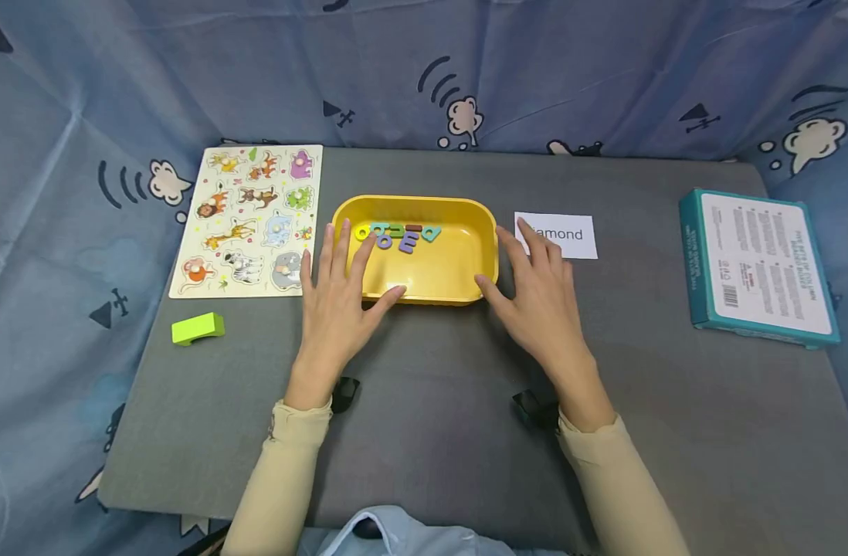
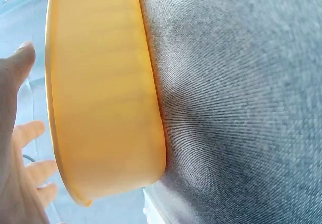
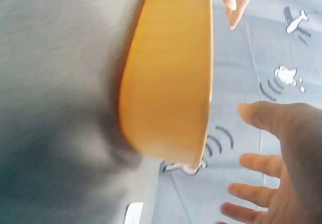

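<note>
A yellow tray (image 1: 452, 278) stands on the grey table, with several coloured letter pieces (image 1: 408, 242) lying near its far left side. Over the tray's left end my left hand (image 1: 335, 313) is held with fingers spread, its thumb near the front rim. My right hand (image 1: 541, 305) is at the right end, fingers spread, partly covering a white card (image 1: 577, 235) whose visible letters read "amond". Both wrist views show the tray's outer wall (image 2: 105, 93) (image 3: 168, 83) with the fingers (image 3: 259, 194) apart from it. Neither hand holds anything.
Left of the tray lies an animal picture board (image 1: 257, 185), and in front of it a bright green block (image 1: 198, 329) with an arched underside. A teal-edged box (image 1: 764, 262) with a printed white face lies at the right. Blue patterned cloth (image 1: 396, 69) hangs behind the table.
</note>
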Motion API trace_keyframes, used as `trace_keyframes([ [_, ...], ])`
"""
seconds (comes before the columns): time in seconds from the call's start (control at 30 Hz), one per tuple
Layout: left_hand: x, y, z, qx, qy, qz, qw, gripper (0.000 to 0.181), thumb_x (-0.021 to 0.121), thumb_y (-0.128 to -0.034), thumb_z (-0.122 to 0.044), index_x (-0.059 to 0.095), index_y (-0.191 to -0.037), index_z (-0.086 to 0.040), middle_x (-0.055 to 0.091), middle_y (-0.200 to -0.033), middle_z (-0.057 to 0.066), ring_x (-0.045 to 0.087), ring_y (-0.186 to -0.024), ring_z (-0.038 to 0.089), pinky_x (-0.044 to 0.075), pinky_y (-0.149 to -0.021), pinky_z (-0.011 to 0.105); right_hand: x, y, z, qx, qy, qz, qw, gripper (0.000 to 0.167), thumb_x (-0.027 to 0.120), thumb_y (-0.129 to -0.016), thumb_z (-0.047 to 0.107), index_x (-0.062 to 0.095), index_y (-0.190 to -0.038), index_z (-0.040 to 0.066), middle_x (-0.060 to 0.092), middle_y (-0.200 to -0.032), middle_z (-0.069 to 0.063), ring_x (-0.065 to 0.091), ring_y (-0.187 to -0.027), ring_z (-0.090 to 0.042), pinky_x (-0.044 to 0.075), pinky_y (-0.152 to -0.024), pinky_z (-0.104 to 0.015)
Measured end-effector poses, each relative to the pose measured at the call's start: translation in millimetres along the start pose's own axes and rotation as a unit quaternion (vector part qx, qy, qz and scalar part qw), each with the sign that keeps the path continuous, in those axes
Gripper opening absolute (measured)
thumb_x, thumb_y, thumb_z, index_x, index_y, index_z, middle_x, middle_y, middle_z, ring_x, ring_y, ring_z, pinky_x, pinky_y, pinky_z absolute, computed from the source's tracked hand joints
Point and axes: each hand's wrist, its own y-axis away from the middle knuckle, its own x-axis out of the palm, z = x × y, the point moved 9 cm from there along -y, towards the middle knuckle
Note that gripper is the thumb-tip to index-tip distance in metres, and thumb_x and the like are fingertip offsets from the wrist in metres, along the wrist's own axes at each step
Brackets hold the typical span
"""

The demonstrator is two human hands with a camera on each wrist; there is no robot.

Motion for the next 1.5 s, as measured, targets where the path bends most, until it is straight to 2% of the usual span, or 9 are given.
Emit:
trace_keyframes([
  [0.13,-5.1,0.3,5.7,-0.017,0.029,-0.019,0.9993,0.081,0.061,-0.0991,-0.065,0.040,-0.164,-0.022,0.017,-0.179,0.011,0.012,-0.166,0.035,0.018,-0.124,0.068,5.8,-17.9,20.4,-0.030,-0.015,0.010,0.9994,0.060,0.078,-0.098,0.028,0.057,-0.148,0.002,0.055,-0.151,-0.022,0.050,-0.133,-0.042,0.044,-0.109,-0.059],
  [0.27,-6.5,1.6,14.9,-0.054,0.062,-0.019,0.9965,0.082,0.063,-0.0982,-0.064,0.041,-0.163,-0.018,0.015,-0.178,0.018,0.013,-0.164,0.041,0.022,-0.119,0.069,17.7,-37.8,37.7,-0.052,-0.030,0.039,0.9975,0.049,0.081,-0.096,0.020,0.065,-0.137,0.000,0.063,-0.136,-0.021,0.058,-0.123,-0.037,0.052,-0.105,-0.052],
  [0.43,-2.2,3.7,23.5,-0.092,0.082,0.002,0.9924,0.090,0.066,-0.0946,-0.068,0.039,-0.163,-0.017,0.015,-0.176,0.023,0.016,-0.162,0.043,0.025,-0.119,0.066,39.4,-63.1,47.9,-0.046,-0.037,0.089,0.9942,0.044,0.081,-0.096,0.017,0.067,-0.134,0.001,0.064,-0.136,-0.019,0.062,-0.120,-0.034,0.055,-0.104,-0.049],
  [0.6,1.1,4.2,25.9,-0.091,0.098,0.002,0.9910,0.086,0.072,-0.0924,-0.065,0.049,-0.154,-0.010,0.024,-0.174,0.022,0.026,-0.157,0.044,0.029,-0.116,0.062,58.2,-83.3,48.7,-0.044,-0.054,0.118,0.9906,0.040,0.079,-0.097,0.016,0.069,-0.133,0.002,0.066,-0.134,-0.017,0.065,-0.118,-0.032,0.055,-0.105,-0.046],
  [0.7,1.4,4.4,28.8,-0.095,0.129,-0.006,0.9871,0.083,0.079,-0.0893,-0.061,0.054,-0.147,-0.007,0.027,-0.173,0.019,0.031,-0.154,0.043,0.030,-0.118,0.060,66.9,-91.9,48.1,-0.052,-0.063,0.124,0.9890,0.037,0.079,-0.097,0.014,0.071,-0.130,-0.001,0.068,-0.132,-0.018,0.066,-0.116,-0.031,0.055,-0.105,-0.045],
  [0.87,4.5,5.9,33.9,-0.119,0.221,-0.004,0.9680,0.081,0.088,-0.0855,-0.049,0.055,-0.143,-0.003,0.027,-0.173,0.015,0.036,-0.155,0.037,0.035,-0.124,0.054,78.4,-100.2,47.1,-0.060,-0.063,0.134,0.9871,0.035,0.078,-0.097,0.013,0.072,-0.128,-0.002,0.069,-0.129,-0.018,0.066,-0.111,-0.030,0.055,-0.101,-0.043],
  [0.97,6.6,6.1,36.3,-0.133,0.250,-0.001,0.9590,0.082,0.090,-0.0842,-0.045,0.055,-0.143,-0.001,0.033,-0.169,0.016,0.041,-0.151,0.036,0.039,-0.123,0.052,84.3,-103.3,46.3,-0.061,-0.059,0.142,0.9863,0.034,0.078,-0.098,0.012,0.072,-0.128,-0.002,0.070,-0.128,-0.018,0.066,-0.108,-0.030,0.056,-0.098,-0.043],
  [1.27,11.9,7.7,41.0,-0.147,0.265,-0.006,0.9529,0.079,0.092,-0.0826,-0.043,0.058,-0.142,-0.003,0.044,-0.159,0.018,0.046,-0.146,0.036,0.041,-0.121,0.051,94.0,-106.7,43.6,-0.063,-0.040,0.144,0.9867,0.029,0.075,-0.099,0.009,0.072,-0.126,-0.001,0.068,-0.123,-0.017,0.067,-0.109,-0.031,0.057,-0.100,-0.042],
  [1.5,11.7,9.8,44.1,-0.159,0.280,-0.026,0.9463,0.080,0.094,-0.0812,-0.040,0.059,-0.143,-0.002,0.047,-0.159,0.017,0.047,-0.146,0.035,0.040,-0.122,0.050,99.5,-105.4,43.9,-0.056,-0.009,0.188,0.9805,0.023,0.072,-0.094,0.004,0.069,-0.116,-0.003,0.062,-0.113,-0.018,0.062,-0.097,-0.032,0.057,-0.090,-0.041],
])
